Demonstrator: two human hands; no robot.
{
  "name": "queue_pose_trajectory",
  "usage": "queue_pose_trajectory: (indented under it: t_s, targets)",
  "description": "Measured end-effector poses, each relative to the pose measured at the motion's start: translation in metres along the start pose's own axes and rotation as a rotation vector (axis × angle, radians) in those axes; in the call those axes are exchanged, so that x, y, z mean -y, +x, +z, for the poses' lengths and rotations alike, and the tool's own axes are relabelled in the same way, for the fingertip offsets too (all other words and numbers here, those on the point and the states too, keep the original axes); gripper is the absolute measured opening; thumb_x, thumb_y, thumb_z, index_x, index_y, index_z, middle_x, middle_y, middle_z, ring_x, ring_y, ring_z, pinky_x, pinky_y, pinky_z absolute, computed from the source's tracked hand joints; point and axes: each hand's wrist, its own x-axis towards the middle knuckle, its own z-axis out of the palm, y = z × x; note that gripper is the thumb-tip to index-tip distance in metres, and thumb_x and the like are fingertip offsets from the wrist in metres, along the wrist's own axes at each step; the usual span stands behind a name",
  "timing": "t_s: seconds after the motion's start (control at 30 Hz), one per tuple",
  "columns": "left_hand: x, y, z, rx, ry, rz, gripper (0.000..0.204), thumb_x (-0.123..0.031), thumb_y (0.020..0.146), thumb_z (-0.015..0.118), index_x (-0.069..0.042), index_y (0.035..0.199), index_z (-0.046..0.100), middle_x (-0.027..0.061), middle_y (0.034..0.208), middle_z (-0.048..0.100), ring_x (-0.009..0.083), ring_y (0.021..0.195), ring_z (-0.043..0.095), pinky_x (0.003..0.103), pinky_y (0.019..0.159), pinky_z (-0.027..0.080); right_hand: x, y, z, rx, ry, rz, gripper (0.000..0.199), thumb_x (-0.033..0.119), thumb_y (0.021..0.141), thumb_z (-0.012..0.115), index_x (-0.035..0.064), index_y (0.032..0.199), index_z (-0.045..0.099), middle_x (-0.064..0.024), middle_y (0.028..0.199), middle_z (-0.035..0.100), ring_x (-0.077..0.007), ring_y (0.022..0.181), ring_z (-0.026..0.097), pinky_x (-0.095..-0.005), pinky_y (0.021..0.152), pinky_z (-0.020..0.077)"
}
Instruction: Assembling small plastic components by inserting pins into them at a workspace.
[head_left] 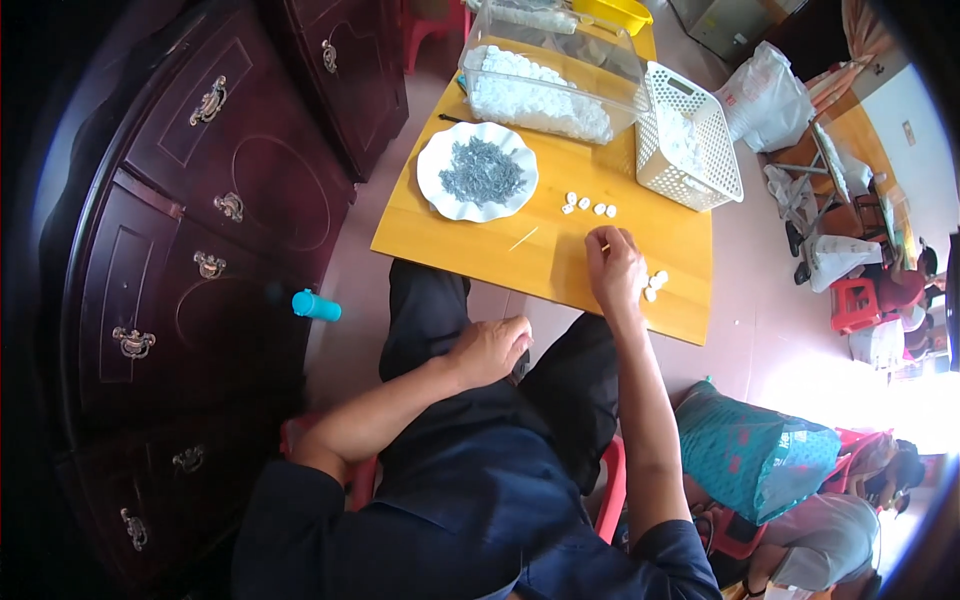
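My right hand [617,268] is over the right part of the yellow wooden table [480,245], its fingers pinched together; whatever they hold is too small to make out. Beside it lie several small white round pieces [652,287], with another small group of the same pieces [585,203] farther back. My left hand [490,350] hovers above my lap with curled fingers, thumb against the forefinger, and its inside is hidden. Between the hands and a plate, a thin pale stick [523,239] rests on the tabletop. The white scalloped plate [436,190] bears a heap of small grey translucent pieces [482,170].
At the table's back stand a clear plastic bin [625,75] of white pieces and a white perforated basket [690,185]. A dark wooden cabinet [230,150] flanks the left. A turquoise bottle [316,305] is on the floor; a teal bag [750,450] sits at right, near other people.
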Motion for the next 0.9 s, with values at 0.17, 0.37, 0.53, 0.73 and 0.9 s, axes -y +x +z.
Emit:
queue_pose_trajectory:
  t_s: [0.17,0.37,0.53,0.73,0.9]
  targets:
    - [0.001,-0.002,-0.005,0.018,0.008,-0.022,0.015,-0.020,0.099,0.057,-0.005,0.097,0.057,0.0184,0.087,0.069,0.0407,0.085,0.067,0.048,0.071,0.052,-0.021,0.026,0.024,-0.009,-0.223,-0.006,0.011,0.016,0.091,0.068,0.0059,0.092,0.071,-0.0133,0.090,0.069,-0.0314,0.074,0.068,-0.0421,0.070,0.0534]
    - [0.006,-0.001,-0.006,-0.020,-0.001,0.015,0.016,-0.021,0.098,0.058,-0.005,0.096,0.057,0.0181,0.085,0.069,0.0404,0.082,0.068,0.048,0.070,0.052,-0.031,0.024,0.033,-0.116,-0.200,-0.021,0.011,0.012,0.090,0.067,0.0071,0.098,0.073,-0.0128,0.092,0.069,-0.0326,0.077,0.068,-0.0404,0.071,0.0536]
    - [0.004,0.002,-0.011,-0.007,-0.020,0.025,0.016,-0.020,0.099,0.057,-0.004,0.096,0.057,0.0186,0.087,0.069,0.0406,0.084,0.067,0.047,0.070,0.052,-0.018,0.010,0.039,-0.106,-0.184,-0.089,0.019,0.009,0.091,0.065,0.0096,0.109,0.073,-0.0136,0.097,0.067,-0.0323,0.084,0.068,-0.0411,0.073,0.0543]
    - [0.004,0.002,-0.011,0.013,-0.035,0.025,0.017,-0.020,0.099,0.057,-0.004,0.096,0.058,0.0191,0.087,0.069,0.0410,0.084,0.067,0.047,0.070,0.052,0.001,0.011,0.044,0.064,-0.314,-0.047,0.021,0.016,0.094,0.064,0.0142,0.113,0.072,-0.0123,0.097,0.066,-0.0342,0.085,0.067,-0.0434,0.072,0.0546]
    - [0.006,0.001,-0.011,0.015,-0.038,0.019,0.016,-0.020,0.099,0.058,-0.004,0.097,0.058,0.0197,0.087,0.069,0.0416,0.083,0.067,0.047,0.071,0.052,0.004,0.000,0.042,0.027,-0.221,-0.104,0.013,0.018,0.092,0.065,0.0122,0.100,0.074,-0.0110,0.094,0.065,-0.0343,0.079,0.067,-0.0448,0.070,0.0546]
